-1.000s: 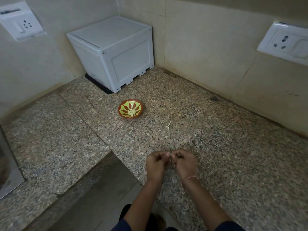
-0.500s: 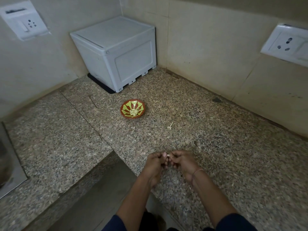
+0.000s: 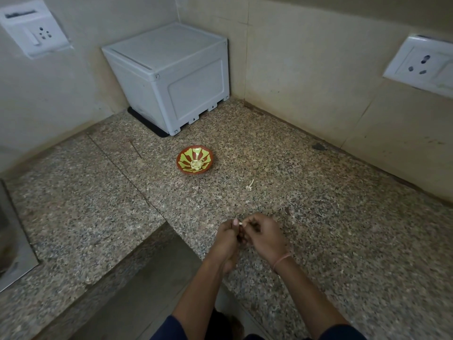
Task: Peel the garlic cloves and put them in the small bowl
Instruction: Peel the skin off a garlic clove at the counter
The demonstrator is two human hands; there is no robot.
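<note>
I see the counter (image 3: 331, 229) run back into a corner. The box (image 3: 171, 77) sits far back in that corner. The small bowl (image 3: 182, 157) is in front of the box, with garlic cloves (image 3: 196, 164) in it. A scrap (image 3: 250, 185) lies right of the bowl, nearer me. The left hand (image 3: 226, 239) and right hand (image 3: 266, 238) meet at the near edge, a garlic bit (image 3: 240, 223) pinched between them.
</note>
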